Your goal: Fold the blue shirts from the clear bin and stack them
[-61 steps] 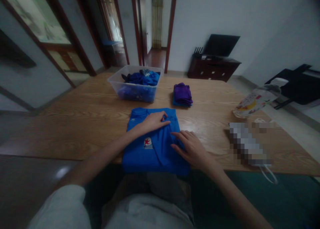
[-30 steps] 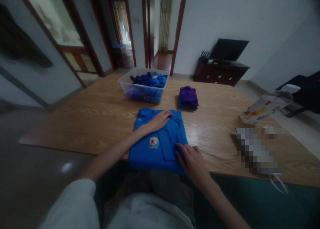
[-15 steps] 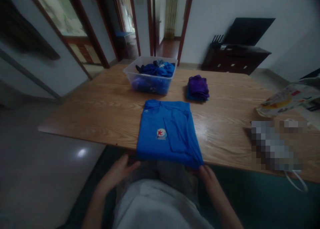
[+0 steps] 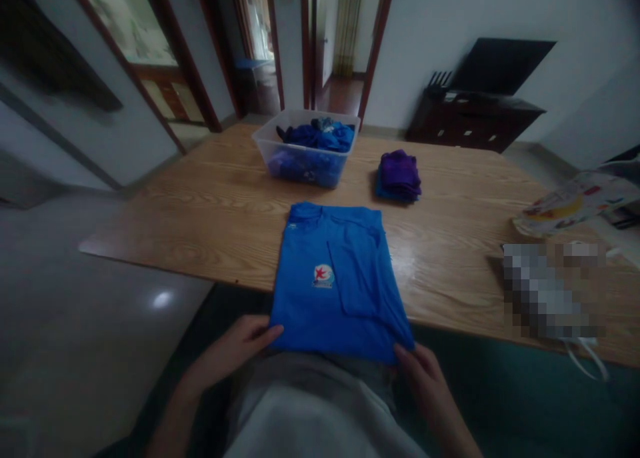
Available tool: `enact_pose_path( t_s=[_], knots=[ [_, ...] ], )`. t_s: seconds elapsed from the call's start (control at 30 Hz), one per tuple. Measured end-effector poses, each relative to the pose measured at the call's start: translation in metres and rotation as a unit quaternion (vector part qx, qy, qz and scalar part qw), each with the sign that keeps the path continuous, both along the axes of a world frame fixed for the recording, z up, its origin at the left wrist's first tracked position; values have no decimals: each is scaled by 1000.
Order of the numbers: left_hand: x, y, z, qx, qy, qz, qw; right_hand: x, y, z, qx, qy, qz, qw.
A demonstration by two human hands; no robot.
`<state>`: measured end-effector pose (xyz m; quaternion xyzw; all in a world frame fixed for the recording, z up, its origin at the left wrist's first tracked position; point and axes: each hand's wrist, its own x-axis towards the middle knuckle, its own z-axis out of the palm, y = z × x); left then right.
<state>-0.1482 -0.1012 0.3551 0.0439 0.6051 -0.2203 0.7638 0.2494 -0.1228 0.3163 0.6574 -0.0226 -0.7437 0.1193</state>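
Dim room with pale walls. A wooden worktop [image 4: 210, 211] spans the middle. At 1 o'clock a dark cabinet [image 4: 475, 121] carries a black screen [image 4: 503, 57]. Open doorways [image 4: 345, 38] at 12, a window [image 4: 123, 18] at 10; glossy grey floor [image 4: 75, 325] at 8.

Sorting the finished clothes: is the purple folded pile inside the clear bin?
No. The purple folded pile lies on the bare table to the right of the clear bin, apart from it.

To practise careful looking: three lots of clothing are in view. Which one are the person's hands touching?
The flat blue shirt with the star badge, overhanging the near table edge; left hand and right hand hold its bottom corners.
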Motion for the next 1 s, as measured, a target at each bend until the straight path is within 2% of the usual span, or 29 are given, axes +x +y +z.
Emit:
enact_pose_path(
  t_s=[0.07, 0.13, 0.23, 0.3, 0.4, 0.5, 0.6, 0.67, 0.73, 0.8, 0.87, 1.0],
  knots=[
    [-4, 10, 6, 19, -1, -47, 999, 5, 4, 4, 28, 60, 38, 997],
    [-5, 12, 11, 25, 33, -66, 997, 7, 6, 6, 92, 74, 73, 990],
    [0, 7, 15, 36, 110, -77, 990, 6, 2, 11, 239, 15, 135, 961],
    [6, 8, 18, 42, 130, -63, 989, 4, -3, 18, 281, -33, 161, 946],
    [9, 22, 23, 35, 73, -21, 997, -4, -2, 30, 234, -125, 150, 952],
    [4, 38, 29, 19, 31, -5, 999, -13, 9, 35, 178, -163, 67, 968],
    [-5, 40, 34, 6, 48, 13, 999, -14, 19, 28, 159, -98, -30, 982],
    [-7, 36, 34, 12, 27, 20, 999, -8, 20, 20, 164, -28, -39, 985],
    [-5, 32, 30, 28, 11, 19, 999, 3, 16, 11, 178, 47, 11, 983],
    [0, 29, 24, 48, 23, 15, 998, 14, 9, 3, 208, 98, 98, 968],
    [4, 26, 17, 72, 51, 4, 996, 20, 4, -3, 258, 112, 174, 944],
    [8, 23, 6, 147, 81, -31, 985, 20, 8, -9, 371, 115, 275, 879]
  ],
)
